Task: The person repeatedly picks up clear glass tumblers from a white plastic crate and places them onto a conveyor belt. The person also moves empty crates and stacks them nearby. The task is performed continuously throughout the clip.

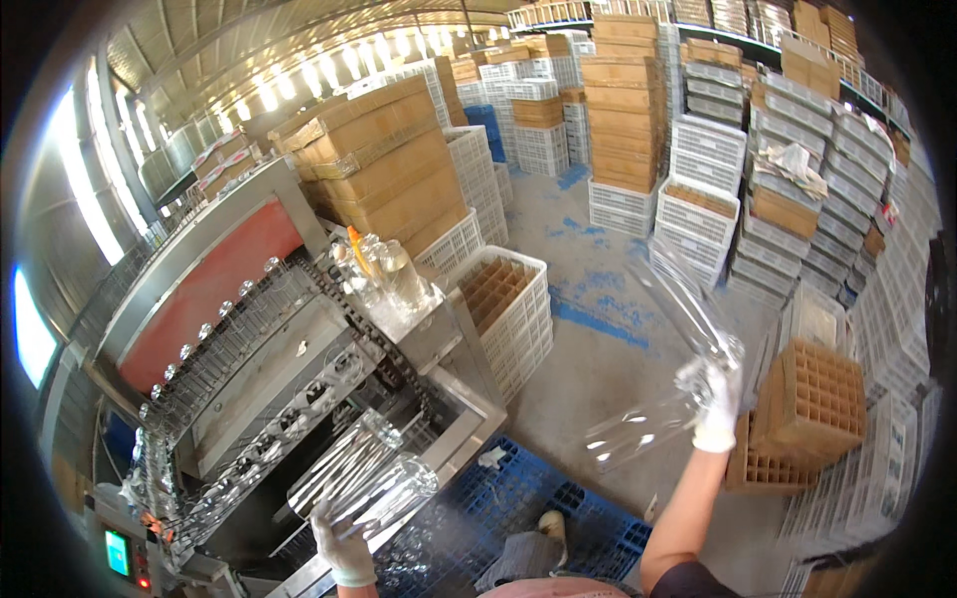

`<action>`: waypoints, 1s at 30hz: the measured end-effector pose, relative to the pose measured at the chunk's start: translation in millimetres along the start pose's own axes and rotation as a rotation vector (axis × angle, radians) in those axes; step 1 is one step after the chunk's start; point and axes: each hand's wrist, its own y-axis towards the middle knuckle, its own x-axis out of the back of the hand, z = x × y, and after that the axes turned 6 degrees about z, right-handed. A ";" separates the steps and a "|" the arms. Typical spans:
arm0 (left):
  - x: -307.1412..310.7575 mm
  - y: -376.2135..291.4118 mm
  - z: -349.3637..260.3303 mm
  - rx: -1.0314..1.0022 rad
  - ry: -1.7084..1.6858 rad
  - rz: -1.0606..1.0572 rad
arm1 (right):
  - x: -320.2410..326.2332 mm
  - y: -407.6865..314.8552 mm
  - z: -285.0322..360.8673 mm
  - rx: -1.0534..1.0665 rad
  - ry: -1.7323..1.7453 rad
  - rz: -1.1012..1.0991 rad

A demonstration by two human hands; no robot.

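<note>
My right hand point(714, 392), in a white glove, is raised at the right and grips clear glass cylinders by their ends; one glass cylinder point(677, 295) points up and left, another point(635, 437) points down and left. My left hand point(342, 540), also gloved, is at the lower left, closed around the near end of a clear glass cylinder point(400, 486) above the machine's metal edge. Beside it, a second ribbed glass cylinder point(351, 452) lies tilted over the machine; whether my left hand touches it is hard to tell.
The conveyor machine point(269, 426) with wire holders spans the left. A metal ledge point(407, 318) bears glassware and an orange-handled tool. Behind stands a white crate point(516, 329) with cardboard dividers. A blue plastic pallet point(591, 516) lies underfoot. Divided cardboard boxes point(815, 404) sit at the right, near stacked crates.
</note>
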 end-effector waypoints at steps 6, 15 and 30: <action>-132.9 105.5 63.5 -0.169 -0.208 0.321 | 81.9 106.8 -40.0 0.250 -0.175 -0.157; -290.8 312.1 5.7 -0.441 0.076 0.090 | 92.4 314.6 -104.5 0.283 -0.285 -0.153; -485.5 719.8 -93.1 -0.894 0.375 -0.226 | -66.8 706.5 -464.0 0.121 0.155 0.270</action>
